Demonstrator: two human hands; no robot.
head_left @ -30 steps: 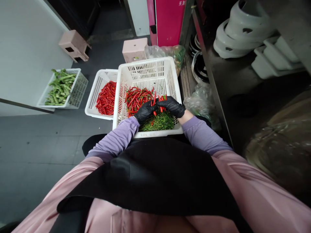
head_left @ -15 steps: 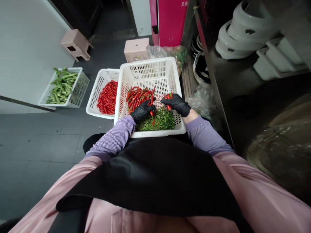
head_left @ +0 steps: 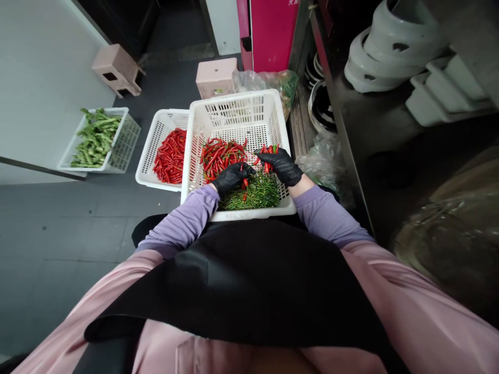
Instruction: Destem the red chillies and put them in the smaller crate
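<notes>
Both my hands wear black gloves and hover over a white plastic basket [head_left: 237, 214]. My left hand [head_left: 231, 178] is closed around a red chili pepper [head_left: 245, 183], whose lower end shows below the fingers. Several red chilies, one with a green part, stick out of my closed right hand [head_left: 284, 167]. A heap of red chilies [head_left: 222, 156] lies in the basket's left part. Green stems [head_left: 255, 195] are piled at its near side, beneath my hands.
A second white basket [head_left: 145, 156] of red chilies stands at the left, partly under the first. Farther left, another basket [head_left: 132, 148] holds green vegetables [head_left: 95, 140]. Pink stools [head_left: 216, 78] stand behind. A metal shelf [head_left: 351, 140] with white pots [head_left: 393, 52] runs along the right.
My left hand has turned and lowered slightly, so less of its chili shows above the fingers. The right hand has moved a little left, nearer to it. The view has shifted slightly.
</notes>
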